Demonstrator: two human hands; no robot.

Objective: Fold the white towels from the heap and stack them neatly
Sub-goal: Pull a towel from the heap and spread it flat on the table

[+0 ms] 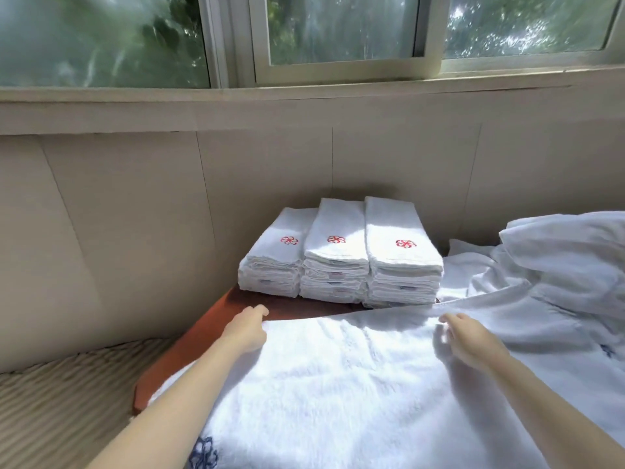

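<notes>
step: flattening white terry towel (355, 384), lower centre | left hand (248, 330) pinches far-left corner, right hand (470, 340) pinches far edge, fingers curled | tip: pull edge taut, square corners before folding | folded white towel stacks (338, 255) centre, crumpled white towel heap (558, 265) right

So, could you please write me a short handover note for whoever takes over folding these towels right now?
Left hand pinches the far left corner of the spread towel; right hand pinches its far edge.
The towel lies flat on the red-brown surface, not yet folded.
Done: three folded stacks stand side by side just beyond it.
Left: fold this one, stack it, then work through the heap on the right.
</notes>
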